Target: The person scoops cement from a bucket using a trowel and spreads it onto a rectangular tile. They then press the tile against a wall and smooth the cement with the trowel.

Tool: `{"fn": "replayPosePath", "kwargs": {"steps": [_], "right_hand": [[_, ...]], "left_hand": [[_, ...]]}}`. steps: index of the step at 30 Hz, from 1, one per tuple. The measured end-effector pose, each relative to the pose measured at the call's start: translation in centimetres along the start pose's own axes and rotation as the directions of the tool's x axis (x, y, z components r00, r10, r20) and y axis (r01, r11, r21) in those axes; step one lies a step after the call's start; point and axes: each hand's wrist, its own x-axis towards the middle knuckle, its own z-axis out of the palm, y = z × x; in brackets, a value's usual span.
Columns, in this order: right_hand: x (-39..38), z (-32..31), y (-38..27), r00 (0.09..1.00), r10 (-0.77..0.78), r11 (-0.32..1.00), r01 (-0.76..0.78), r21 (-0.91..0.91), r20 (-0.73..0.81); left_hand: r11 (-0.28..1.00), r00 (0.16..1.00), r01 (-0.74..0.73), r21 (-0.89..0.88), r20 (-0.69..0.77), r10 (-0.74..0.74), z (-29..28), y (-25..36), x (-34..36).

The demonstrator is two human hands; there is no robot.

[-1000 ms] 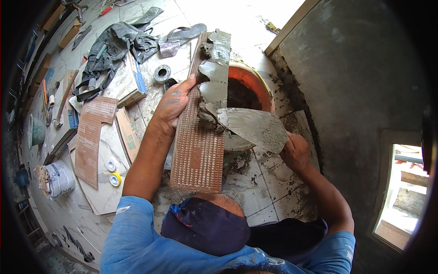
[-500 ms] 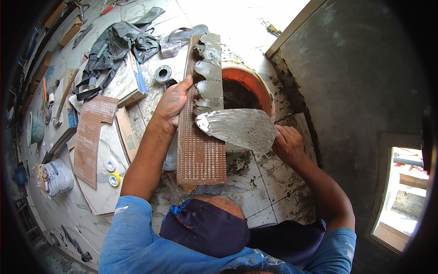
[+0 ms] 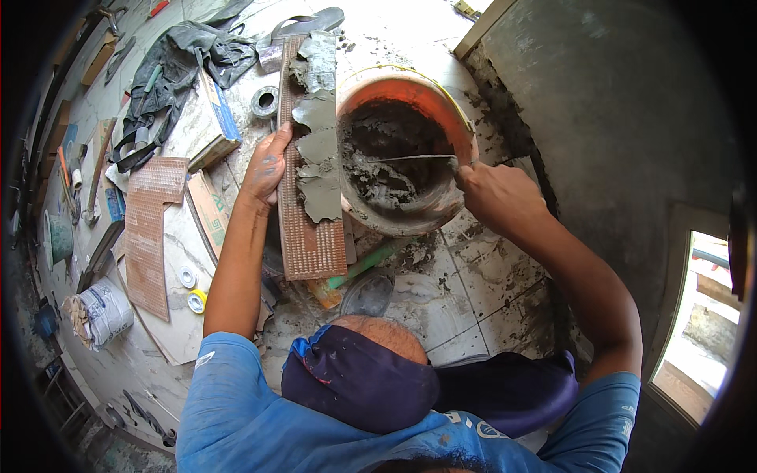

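Note:
My left hand grips the left edge of a long brown ribbed tile strip, held face up. Grey mortar lies in lumps along the strip's right side. My right hand holds a trowel turned edge-on, its blade reaching into the orange bucket. The bucket holds wet grey mortar and stands just right of the strip.
A cut ribbed tile piece lies on the floor at left, with tape rolls near it. A dark cloth, a box and tools crowd the upper left. A grey plastered wall rises at right. A green handle lies below the bucket.
The trowel has left the strip and swung right, turning edge-on into the bucket. My right hand moved up and right with it. The left hand keeps holding the strip.

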Motion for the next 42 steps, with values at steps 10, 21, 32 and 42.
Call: {"fn": "replayPosePath", "kwargs": {"steps": [10,21,32,42], "right_hand": [[3.3,-0.2,-2.7,0.879,-0.178,0.981,0.195,0.008,0.442],[-5.2,-1.4,3.4,0.955,-0.296,0.671,0.181,0.719,0.035],[-6.8,11.4,1.2,0.681,-0.195,0.921,0.375,0.106,-0.706],[-8.6,4.7,4.6,0.712,-0.222,0.931,0.358,0.072,-0.666]], "left_hand": [[1.0,0.997,0.006,0.01,-0.071,-0.006,-0.3,-3.2,0.3],[0.983,0.999,0.037,-0.179,0.017,-0.035,2.3,0.8,-0.1],[0.928,0.983,0.118,-0.353,0.172,-0.06,8.1,3.4,-0.6],[0.994,0.999,0.015,-0.105,-0.033,-0.018,8.9,3.9,-0.5]]}}
